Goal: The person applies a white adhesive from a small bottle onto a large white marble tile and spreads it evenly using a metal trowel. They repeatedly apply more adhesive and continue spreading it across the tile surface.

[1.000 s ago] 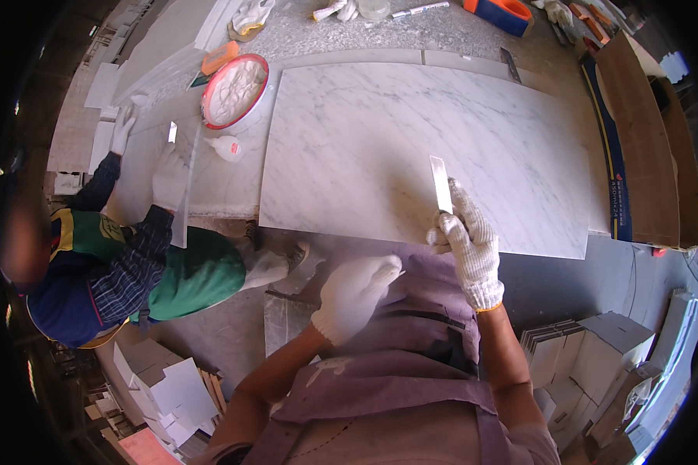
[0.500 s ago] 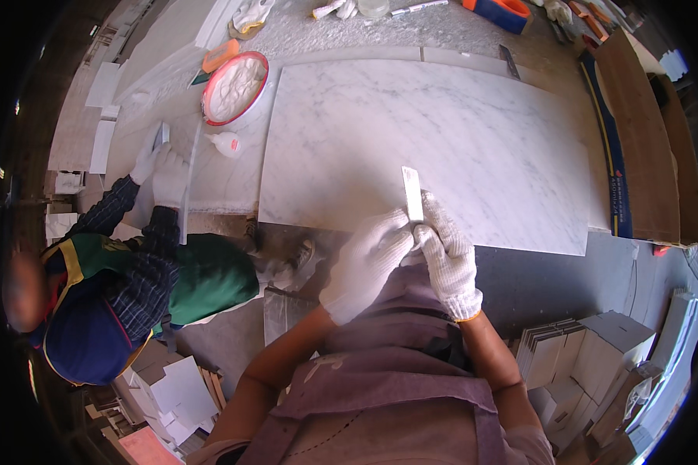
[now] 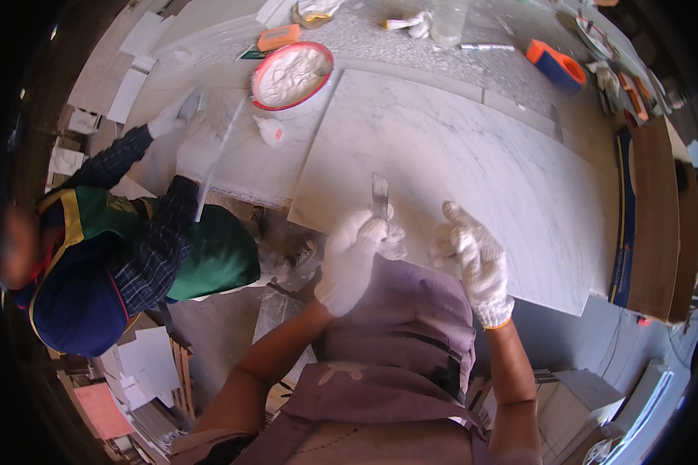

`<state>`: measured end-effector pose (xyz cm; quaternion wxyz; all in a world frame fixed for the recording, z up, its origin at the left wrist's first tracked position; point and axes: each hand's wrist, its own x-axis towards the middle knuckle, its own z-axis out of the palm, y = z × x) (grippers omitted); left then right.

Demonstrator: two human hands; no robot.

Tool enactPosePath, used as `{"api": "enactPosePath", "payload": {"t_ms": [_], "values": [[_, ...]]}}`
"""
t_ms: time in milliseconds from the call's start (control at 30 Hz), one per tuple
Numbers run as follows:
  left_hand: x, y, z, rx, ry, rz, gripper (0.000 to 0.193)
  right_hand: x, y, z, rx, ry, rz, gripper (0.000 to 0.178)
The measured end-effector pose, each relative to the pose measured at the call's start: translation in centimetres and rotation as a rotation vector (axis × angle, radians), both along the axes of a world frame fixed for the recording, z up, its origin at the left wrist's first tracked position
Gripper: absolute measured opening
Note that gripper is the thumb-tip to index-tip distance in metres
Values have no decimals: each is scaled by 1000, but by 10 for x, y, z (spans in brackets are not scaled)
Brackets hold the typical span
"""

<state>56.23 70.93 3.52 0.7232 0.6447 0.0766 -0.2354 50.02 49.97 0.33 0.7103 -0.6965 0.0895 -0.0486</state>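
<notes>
My gloved left hand (image 3: 353,256) grips a small putty knife (image 3: 380,195), its flat metal blade standing up out of the fist and its handle hidden by the fingers. A short way to the right, my gloved right hand (image 3: 481,263) is raised with loosely bent fingers apart, and nothing shows in it. Both hands are over the near edge of a large white marble slab (image 3: 457,155) with grey veins. Beyond its left side stands a red-rimmed bowl (image 3: 293,76) of white paste. A small white squeeze bottle (image 3: 270,131) lies below the bowl.
At the left, a co-worker's gloved hands (image 3: 198,147) work at another slab. An orange block (image 3: 278,36), gloves (image 3: 316,11), a marker (image 3: 487,47) and an orange-and-blue tool (image 3: 555,67) lie along the back. A cardboard box (image 3: 659,225) borders the right side.
My right hand has let go of the putty knife and moved away to the right. The knife stays in my left hand, and the whole view has shifted and turned.
</notes>
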Motion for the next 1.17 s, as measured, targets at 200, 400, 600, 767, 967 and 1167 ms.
{"api": "enactPosePath", "payload": {"t_ms": [200,400,600,767,967,1167], "values": [[38,30,-51,283,-369,110,36,112,-11,32,-521,-241,127,52],[50,39,-98,916,-1148,-192,29,251,37,61,-1019,-300,154,46],[53,41,-92,805,-1211,-143,22,339,98,57,-1439,-114,341,35],[52,39,-97,863,-1215,-169,24,332,65,60,-1296,-189,312,24],[56,25,-101,758,-1409,176,29,163,-23,58,-473,-56,167,34],[34,25,-78,534,-1012,94,40,1,-75,4,-230,250,-89,47]]}}
